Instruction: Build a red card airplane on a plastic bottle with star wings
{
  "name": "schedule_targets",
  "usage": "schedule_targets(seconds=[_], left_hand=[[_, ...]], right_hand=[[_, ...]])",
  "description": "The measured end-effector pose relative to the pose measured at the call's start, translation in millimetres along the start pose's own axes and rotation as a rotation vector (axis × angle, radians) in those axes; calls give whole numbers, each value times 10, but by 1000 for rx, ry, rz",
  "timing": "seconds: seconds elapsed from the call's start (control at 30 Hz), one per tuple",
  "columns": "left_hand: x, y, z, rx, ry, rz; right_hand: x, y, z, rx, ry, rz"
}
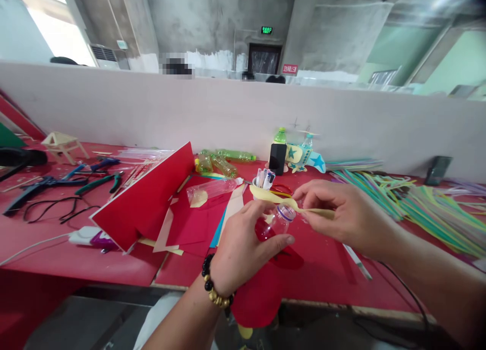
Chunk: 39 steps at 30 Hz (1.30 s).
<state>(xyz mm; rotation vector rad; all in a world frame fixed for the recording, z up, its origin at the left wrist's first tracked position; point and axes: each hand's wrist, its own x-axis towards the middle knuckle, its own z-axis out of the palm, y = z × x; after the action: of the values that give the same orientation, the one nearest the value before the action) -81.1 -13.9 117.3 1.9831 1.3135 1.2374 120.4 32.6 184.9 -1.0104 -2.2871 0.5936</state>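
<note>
One left hand [245,241] lower centre, fingers around clear open-necked plastic bottle [280,220], right hand [341,213] centre-right, fingers pinching thin pale-yellow strip [321,211].

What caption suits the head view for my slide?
Above a red table, the left hand holds a clear bottle while the right hand pinches a yellow strip near the bottle's mouth.

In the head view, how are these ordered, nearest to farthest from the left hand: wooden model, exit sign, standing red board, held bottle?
1. Held bottle, in the left hand
2. Red board, to its left
3. Wooden model, farther left
4. Exit sign, on the back wall
</note>
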Motion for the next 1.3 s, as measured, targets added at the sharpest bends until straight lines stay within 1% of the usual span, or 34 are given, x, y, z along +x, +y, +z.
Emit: schedule_targets(seconds=[0.13, 0.3, 0.43, 0.6, 0.73, 0.83, 0.9, 1.03, 1.1, 1.3], left_hand=[[3, 19, -15, 6, 16, -5], [2, 5, -15, -3, 16, -6], [-1, -9, -16, -4, 39, 9], [-1, -5, -20, -10, 45, 1], [-5, 11, -18, -16, 52, 13], [-8, 13, -9, -25, 56, 17], [-9, 6, 0, -36, 65, 20], [-7, -11, 11, -68, 87, 44], [-4, -16, 13, -80, 99, 53], [4, -19, 16, -115, 110, 63]], right_hand=[[15, -53, 13, 38, -34, 1], [61, -106, -15, 91, -43, 17], [57, -119, -2, 41, -51, -6], [20, -114, 30, -138, -31, -145], [7, -136, 35, -317, -10, -326], [-25, -151, 60, -391, 17, -438], [-68, -145, 91, -440, 54, -478], [-167, -107, 140, -520, 102, -465], [-198, -96, 140, -519, 75, -439], [-227, -114, 89, -419, -59, -356]])
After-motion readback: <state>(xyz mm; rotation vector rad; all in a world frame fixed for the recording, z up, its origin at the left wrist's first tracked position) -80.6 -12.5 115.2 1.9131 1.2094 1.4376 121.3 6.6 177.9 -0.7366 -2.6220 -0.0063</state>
